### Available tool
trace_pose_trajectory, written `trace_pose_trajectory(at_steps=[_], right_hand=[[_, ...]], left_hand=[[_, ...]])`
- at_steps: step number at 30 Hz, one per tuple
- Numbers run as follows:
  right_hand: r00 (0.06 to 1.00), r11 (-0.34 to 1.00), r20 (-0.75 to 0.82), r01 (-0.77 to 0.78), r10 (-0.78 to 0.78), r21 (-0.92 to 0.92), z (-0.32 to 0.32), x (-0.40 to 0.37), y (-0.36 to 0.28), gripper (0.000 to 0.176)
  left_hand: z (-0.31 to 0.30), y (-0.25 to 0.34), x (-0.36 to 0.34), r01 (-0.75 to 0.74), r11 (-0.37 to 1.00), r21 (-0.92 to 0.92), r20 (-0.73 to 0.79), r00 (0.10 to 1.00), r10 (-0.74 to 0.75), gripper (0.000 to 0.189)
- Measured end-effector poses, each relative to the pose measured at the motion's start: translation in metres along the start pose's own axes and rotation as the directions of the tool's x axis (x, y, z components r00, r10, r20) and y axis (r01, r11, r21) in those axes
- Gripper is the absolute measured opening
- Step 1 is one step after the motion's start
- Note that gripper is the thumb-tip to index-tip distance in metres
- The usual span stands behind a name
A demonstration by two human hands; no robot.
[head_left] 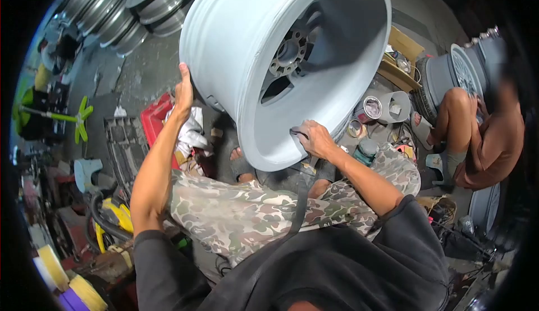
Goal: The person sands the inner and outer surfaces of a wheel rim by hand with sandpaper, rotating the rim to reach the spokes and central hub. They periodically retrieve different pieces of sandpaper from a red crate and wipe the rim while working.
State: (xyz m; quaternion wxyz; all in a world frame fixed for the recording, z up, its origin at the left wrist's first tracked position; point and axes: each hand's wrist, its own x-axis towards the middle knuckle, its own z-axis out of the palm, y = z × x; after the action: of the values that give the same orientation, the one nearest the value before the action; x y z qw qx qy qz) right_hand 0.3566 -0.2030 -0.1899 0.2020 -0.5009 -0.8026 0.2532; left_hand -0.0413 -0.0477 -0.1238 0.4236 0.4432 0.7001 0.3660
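Note:
A large grey wheel rim (216, 41) stands tilted in front of me, its open barrel facing right and toward me. My left hand (182, 93) steadies it from the left, palm against the outer wall, with one finger pointing up and the others partly hidden. Inside the lower lip, my right hand (319, 140) is closed on a thin dark folded piece, which looks like sandpaper (297, 132), and presses it to the grey surface. Spokes and a hub with several bolt holes (289, 53) show deep in the barrel.
Metal wheel rims (104, 10) are stacked at the back left. A red container (155, 117) and white cloth (192, 131) lie left of my legs. Cans (371, 108) and a cardboard box (401, 58) are on the right, where another person (488, 142) sits beside a wheel (441, 78).

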Motion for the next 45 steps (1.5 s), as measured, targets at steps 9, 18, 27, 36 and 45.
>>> trace_pose_trajectory(at_steps=[9,18,27,36,45], right_hand=[[0.996,0.853,-0.056,0.083,-0.063,0.515,-0.023,0.015,-0.107,0.023],[0.958,0.951,-0.005,0.286,-0.287,0.118,0.031,0.012,0.019,0.021],[0.985,0.744,0.022,0.143,-0.17,-0.653,-0.025,0.071,0.163,0.018],[0.928,0.882,0.149,0.37,-0.341,-0.291,0.057,0.049,0.093,0.021],[0.985,0.905,0.131,0.156,-0.113,-0.396,0.029,0.08,0.095,0.021]], left_hand=[[0.0,0.141,-0.005,-0.151,0.933,0.326,-0.132,0.97,0.203,0.113],[-0.007,0.129,0.014,-0.143,0.945,0.292,-0.185,0.962,0.203,0.1],[-0.008,0.12,-0.007,-0.058,0.928,-0.369,0.256,0.953,0.161,0.092],[-0.013,0.125,-0.009,0.139,0.88,-0.453,0.36,0.932,0.038,0.086],[-0.003,0.121,-0.014,-0.066,0.922,-0.381,0.254,0.952,0.173,0.087]])
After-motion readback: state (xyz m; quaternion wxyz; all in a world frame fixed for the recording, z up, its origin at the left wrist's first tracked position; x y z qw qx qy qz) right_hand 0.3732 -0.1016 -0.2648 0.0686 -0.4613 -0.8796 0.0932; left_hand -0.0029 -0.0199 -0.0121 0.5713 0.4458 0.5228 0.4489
